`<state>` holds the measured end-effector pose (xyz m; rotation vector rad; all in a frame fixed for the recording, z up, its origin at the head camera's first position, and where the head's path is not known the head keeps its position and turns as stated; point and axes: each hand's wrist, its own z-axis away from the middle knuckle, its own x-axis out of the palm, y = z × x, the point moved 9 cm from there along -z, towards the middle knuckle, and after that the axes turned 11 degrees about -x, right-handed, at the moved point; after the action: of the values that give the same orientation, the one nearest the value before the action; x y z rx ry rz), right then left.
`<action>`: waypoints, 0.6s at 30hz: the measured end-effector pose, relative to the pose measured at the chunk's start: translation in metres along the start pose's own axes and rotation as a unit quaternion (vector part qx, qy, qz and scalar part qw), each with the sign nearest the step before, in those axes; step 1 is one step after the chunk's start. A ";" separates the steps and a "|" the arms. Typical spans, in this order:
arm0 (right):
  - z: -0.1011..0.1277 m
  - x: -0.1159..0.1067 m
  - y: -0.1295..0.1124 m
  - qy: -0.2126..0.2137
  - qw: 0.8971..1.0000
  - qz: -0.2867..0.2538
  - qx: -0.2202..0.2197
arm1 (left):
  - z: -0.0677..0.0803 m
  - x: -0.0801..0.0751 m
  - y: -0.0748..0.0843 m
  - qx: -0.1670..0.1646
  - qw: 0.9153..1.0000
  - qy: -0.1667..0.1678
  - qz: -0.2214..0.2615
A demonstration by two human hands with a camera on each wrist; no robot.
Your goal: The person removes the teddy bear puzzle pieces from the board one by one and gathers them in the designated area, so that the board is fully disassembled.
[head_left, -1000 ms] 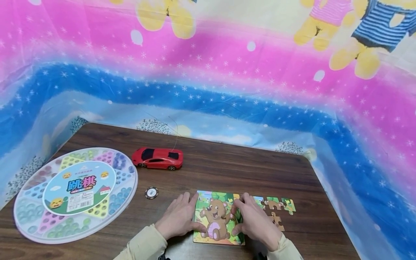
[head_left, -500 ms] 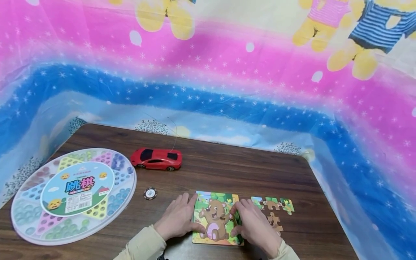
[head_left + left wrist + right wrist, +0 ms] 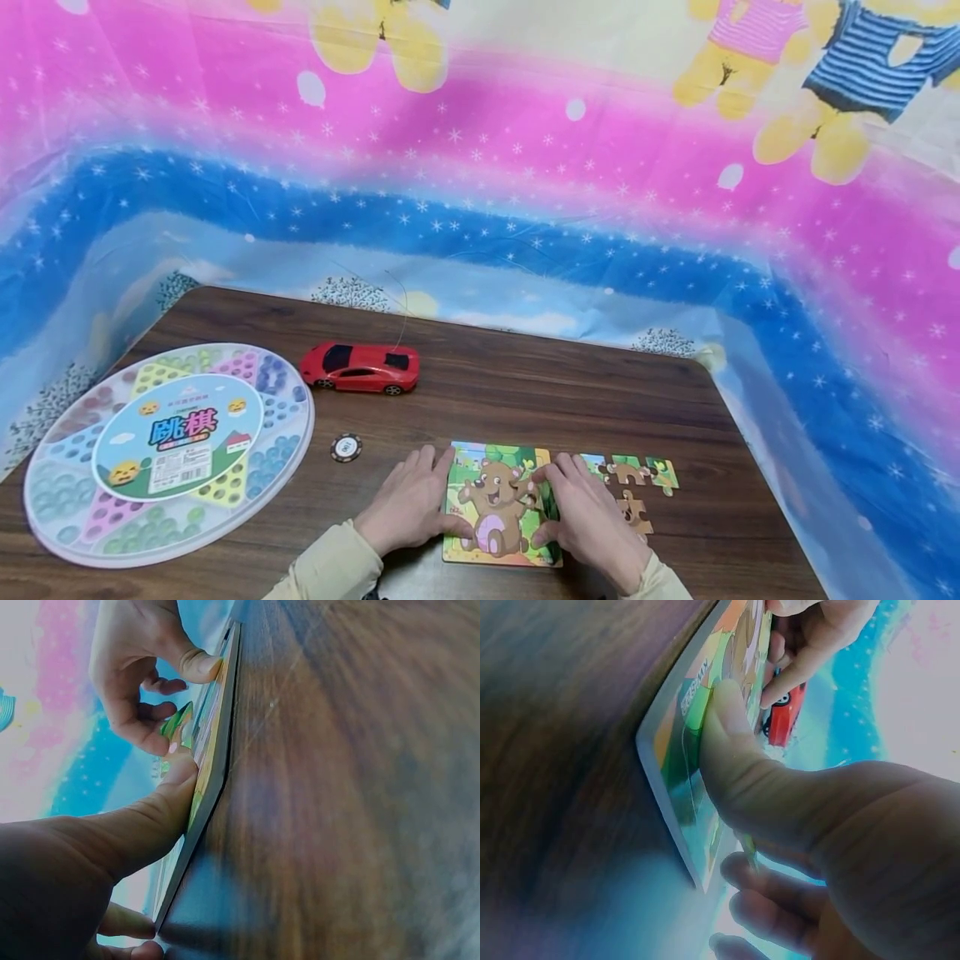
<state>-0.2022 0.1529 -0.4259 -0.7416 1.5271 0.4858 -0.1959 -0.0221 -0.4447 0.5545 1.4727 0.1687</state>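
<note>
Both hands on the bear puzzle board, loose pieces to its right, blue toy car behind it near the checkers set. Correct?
Not quite: the toy car is red, not blue, as the head view shows. The rest holds: left hand and right hand are on the bear puzzle board, loose pieces lie to its right, and the car is near the checkers set.

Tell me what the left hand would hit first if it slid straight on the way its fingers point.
Probably nothing soon: the left hand points away across bare table, passing between the poker chip and the bear puzzle. The red toy car sits further left, though depth is unclear.
</note>
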 end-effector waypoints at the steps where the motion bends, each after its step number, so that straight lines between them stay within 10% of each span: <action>1: -0.001 0.000 0.000 0.000 1.000 0.002 0.001 | 0.000 -0.001 0.000 0.000 1.000 0.001 -0.001; 18: 0.022 -0.009 0.027 0.056 0.989 -0.087 0.110 | 0.001 -0.002 0.001 0.002 1.000 -0.001 0.000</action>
<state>-0.2059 0.1888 -0.4228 -0.7309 1.5742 0.1450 -0.1949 -0.0224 -0.4429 0.5578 1.4717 0.1641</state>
